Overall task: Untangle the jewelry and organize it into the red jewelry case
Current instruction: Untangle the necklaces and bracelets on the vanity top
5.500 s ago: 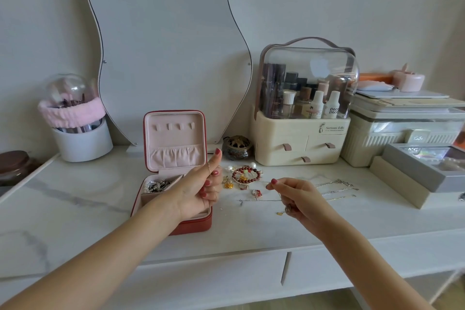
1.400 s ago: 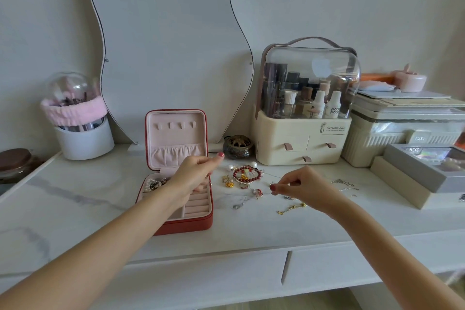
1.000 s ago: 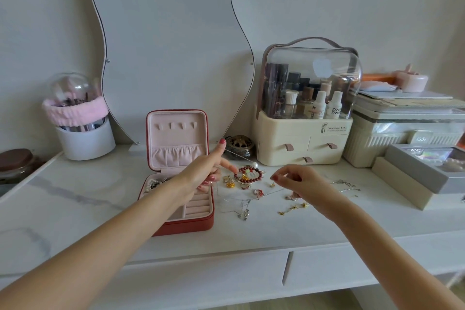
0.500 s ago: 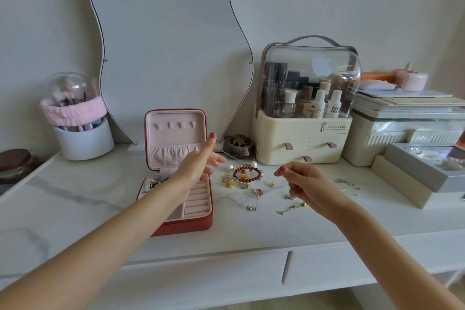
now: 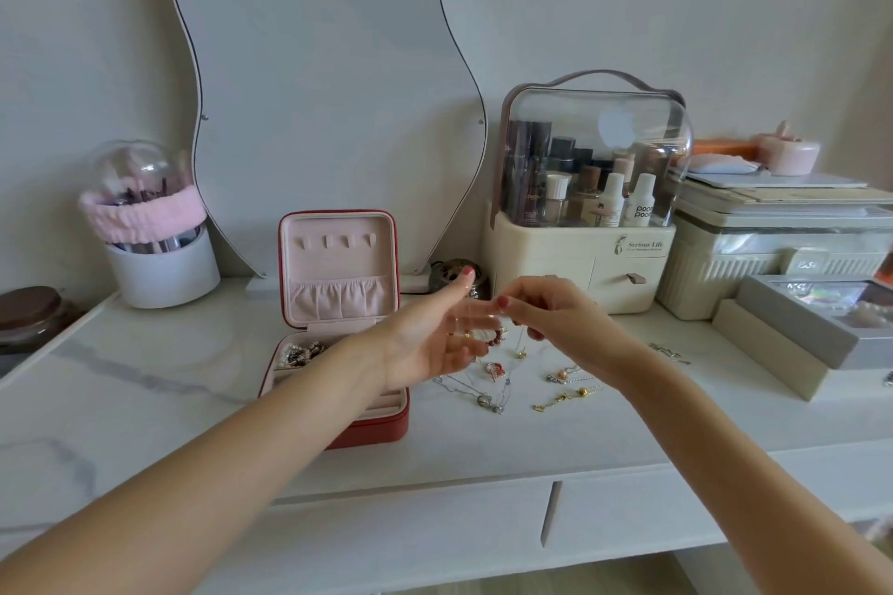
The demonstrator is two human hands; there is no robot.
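Nearest on the marble tabletop [image 5: 145, 401]: loose jewelry just right of the red jewelry case [image 5: 381, 430] — a silver chain with pendant [image 5: 485, 396], a gold chain piece [image 5: 563, 398], a small pearl piece [image 5: 563, 374], a red charm [image 5: 495, 369]. Case is open, lid upright, a clump of pieces already in its back-left compartment [image 5: 302, 353]. Above the pile, left hand [image 5: 425, 343] is palm-up, fingers spread and mostly straight, blurred; can't tell if a chain lies across them. Right hand [image 5: 555, 319] has thumb and forefinger pinched together, apparently on a fine chain with a small gold pendant [image 5: 521, 353] hanging below; the strand itself is barely visible. A red bead bracelet [image 5: 493, 339] sits partly behind the left fingers. Handling call: chains are light, limp, snag-prone, fragile at the links, so pinch near the clasp or pendant and lift slowly, no yanking. Farther back: cosmetics organizer [image 5: 575, 256], wavy mirror [image 5: 314, 87].
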